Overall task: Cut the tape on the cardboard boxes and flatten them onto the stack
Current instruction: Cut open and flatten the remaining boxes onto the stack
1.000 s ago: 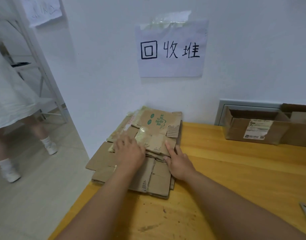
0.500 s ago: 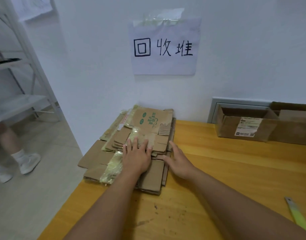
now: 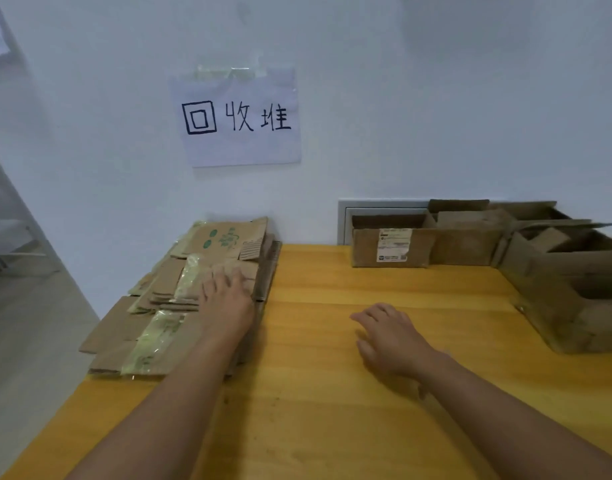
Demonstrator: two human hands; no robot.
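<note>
Left hand (image 3: 228, 299) flat, fingers spread, pressing on top of stack of flattened cardboard (image 3: 180, 306) at counter (image 3: 332, 393) corner nearest wall. Right hand (image 3: 389, 337) relaxed, fingers loosely spread, holding nothing, over bare counter well right of stack. Open cardboard boxes (image 3: 471, 240) standing against wall farther right of stack, one with white label (image 3: 394, 244). Handwritten paper sign (image 3: 237, 116) taped on wall above stack.

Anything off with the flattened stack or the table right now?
Mildly. The stack of flattened boxes is ragged: sheets fan out at different angles and its near-left corner juts past the table edge. Strips of tape remain on the top sheets. The left hand rests on it; the right hand is off it. Nothing spilled.
</note>
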